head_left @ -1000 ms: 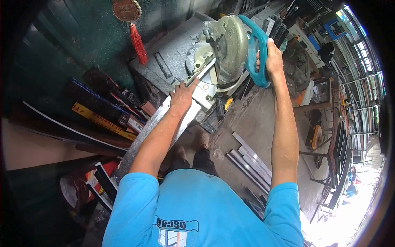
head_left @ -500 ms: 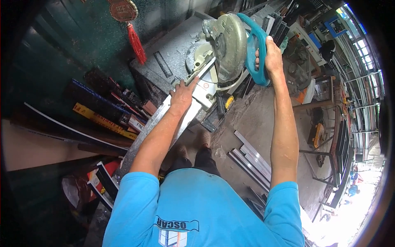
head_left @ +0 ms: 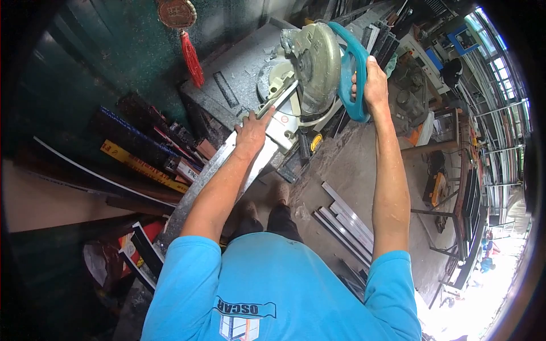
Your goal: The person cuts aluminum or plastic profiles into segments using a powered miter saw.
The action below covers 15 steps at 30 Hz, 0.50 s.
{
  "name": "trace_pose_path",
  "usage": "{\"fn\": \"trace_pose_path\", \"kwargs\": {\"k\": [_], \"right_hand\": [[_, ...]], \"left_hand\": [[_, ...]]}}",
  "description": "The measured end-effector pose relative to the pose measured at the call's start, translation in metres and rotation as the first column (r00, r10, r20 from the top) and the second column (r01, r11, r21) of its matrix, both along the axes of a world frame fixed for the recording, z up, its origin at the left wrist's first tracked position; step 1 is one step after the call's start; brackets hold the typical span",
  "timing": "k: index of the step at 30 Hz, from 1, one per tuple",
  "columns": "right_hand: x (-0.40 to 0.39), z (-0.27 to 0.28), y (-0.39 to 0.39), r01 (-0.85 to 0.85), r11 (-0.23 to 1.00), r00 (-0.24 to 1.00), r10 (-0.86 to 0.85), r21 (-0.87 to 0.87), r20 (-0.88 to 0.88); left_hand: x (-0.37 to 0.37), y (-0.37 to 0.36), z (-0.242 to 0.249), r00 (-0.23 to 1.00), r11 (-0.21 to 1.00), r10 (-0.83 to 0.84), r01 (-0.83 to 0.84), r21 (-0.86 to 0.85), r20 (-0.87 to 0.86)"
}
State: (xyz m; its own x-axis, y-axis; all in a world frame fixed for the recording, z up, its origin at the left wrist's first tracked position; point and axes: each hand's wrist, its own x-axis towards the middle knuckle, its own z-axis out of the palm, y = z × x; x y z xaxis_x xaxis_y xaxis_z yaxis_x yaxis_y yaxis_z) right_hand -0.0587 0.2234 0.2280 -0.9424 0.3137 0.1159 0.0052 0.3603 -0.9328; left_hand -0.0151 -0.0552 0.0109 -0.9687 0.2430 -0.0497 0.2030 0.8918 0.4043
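A miter saw (head_left: 318,68) with a pale round blade guard and a teal handle (head_left: 360,68) stands on a dusty bench. My right hand (head_left: 375,85) is wrapped round that handle, its fingertips showing through the loop. My left hand (head_left: 251,133) presses a slim, light metal strip (head_left: 284,95) against the saw's fence, thumb stretched along it and the other fingers over the fence side. The strip's far end reaches the blade guard. Beneath lies the saw's pale base (head_left: 284,120). The blade's edge and the strip's contact with it are hidden.
A dark offcut (head_left: 226,90) lies on the bench among shavings. Several metal profiles (head_left: 347,224) lie on the floor to the right. A red tassel (head_left: 191,59) hangs at upper left, above stacked long bars (head_left: 142,165). A metal-framed table (head_left: 455,210) stands farther right.
The saw handle and my right hand have sunk very slightly. My left hand and the metal strip stay in place.
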Motion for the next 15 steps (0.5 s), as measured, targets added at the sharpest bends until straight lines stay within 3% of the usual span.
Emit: {"fn": "trace_pose_path", "kwargs": {"k": [4,6,15], "right_hand": [[0.001,0.001,-0.002,0.012,1.0,1.0,-0.013,0.008,0.007],[0.0,0.003,-0.002,0.014,1.0,1.0,-0.014,0.013,0.01],[-0.002,0.006,-0.003,0.017,1.0,1.0,-0.017,-0.006,0.021]], "left_hand": [[0.0,0.0,0.002,1.0,1.0,0.001,-0.001,-0.001,-0.014],[-0.002,-0.001,0.007,0.995,0.999,-0.017,0.02,-0.027,0.094],[0.0,-0.001,0.012,0.997,1.0,-0.007,0.008,-0.009,0.081]]}}
